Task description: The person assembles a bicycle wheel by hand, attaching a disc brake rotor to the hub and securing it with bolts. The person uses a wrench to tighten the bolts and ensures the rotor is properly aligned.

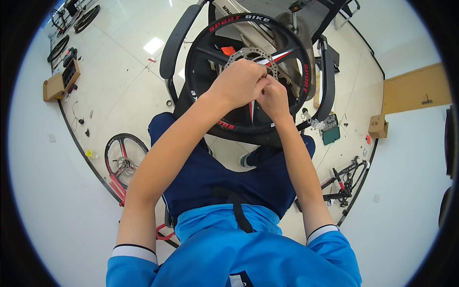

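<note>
A black bicycle wheel [191, 67] with red and white lettering and thick spokes lies flat on the seat of an office chair [174, 43] in front of me. At its centre is a silver brake disc [247, 50] with holes round its rim. My left hand [240, 82] is over the disc and hub, its fingers closed and bent toward the right. Close against it, my right hand [276, 98] has its fingers pinched together. The fingertips of both hands meet above the hub; whatever is between them is too small or hidden. My hands cover most of the hub.
Beyond the wheel, a pale bicycle frame [245, 29] rests on the chair. Another wheel [111, 155] leans at the left wall, and a dark frame [342, 184] lies at the right. A green case [331, 136] and cardboard boxes [378, 126] are on the floor.
</note>
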The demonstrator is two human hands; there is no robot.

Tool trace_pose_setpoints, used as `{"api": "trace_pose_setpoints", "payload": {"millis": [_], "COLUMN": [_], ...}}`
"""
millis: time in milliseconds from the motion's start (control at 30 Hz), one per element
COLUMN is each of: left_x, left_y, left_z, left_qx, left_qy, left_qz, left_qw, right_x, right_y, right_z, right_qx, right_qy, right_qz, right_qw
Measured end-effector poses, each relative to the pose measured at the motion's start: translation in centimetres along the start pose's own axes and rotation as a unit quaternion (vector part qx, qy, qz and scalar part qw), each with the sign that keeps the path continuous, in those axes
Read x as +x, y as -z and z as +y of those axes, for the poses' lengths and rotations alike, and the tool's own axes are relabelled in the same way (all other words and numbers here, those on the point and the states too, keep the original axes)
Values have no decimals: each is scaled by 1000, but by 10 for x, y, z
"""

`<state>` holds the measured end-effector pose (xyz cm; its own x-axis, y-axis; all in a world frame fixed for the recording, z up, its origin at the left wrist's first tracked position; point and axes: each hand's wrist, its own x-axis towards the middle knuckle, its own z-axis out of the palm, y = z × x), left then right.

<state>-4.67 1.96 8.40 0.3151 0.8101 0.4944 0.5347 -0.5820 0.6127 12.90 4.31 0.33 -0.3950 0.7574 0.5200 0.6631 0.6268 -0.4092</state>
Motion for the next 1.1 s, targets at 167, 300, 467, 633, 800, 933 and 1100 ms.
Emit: {"api": "trace_pose_setpoints", "payload": {"millis": [167, 300, 467, 633, 800, 933, 1100], "left_x": [1, 0, 11, 9, 19, 25, -3], "left_y": [6, 10, 16, 8, -3, 10, 19], "left_z": [1, -5, -3, 0, -11, -23, -24], "left_qx": [40, 125, 186, 285, 156, 7, -55], "left_qy": [13, -100, -264, -371, -304, -73, 43], "left_qz": [-51, -106, -207, -253, -184, -31, 36], "left_qw": [998, 981, 924, 847, 921, 997, 997], "right_x": [4, 5, 1, 2, 3, 0, -10], "right_y": [-1, -2, -7, 9, 14, 21, 34], "right_z": [-4, -5, 7, -17, -13, 1, 15], "right_qx": [-12, -17, -4, 84, 139, 178, 179], "right_qy": [24, 22, 36, 7, -39, -143, -197], "right_qz": [25, 33, 39, 5, 12, 42, 50], "right_qw": [999, 999, 999, 996, 989, 973, 963]}}
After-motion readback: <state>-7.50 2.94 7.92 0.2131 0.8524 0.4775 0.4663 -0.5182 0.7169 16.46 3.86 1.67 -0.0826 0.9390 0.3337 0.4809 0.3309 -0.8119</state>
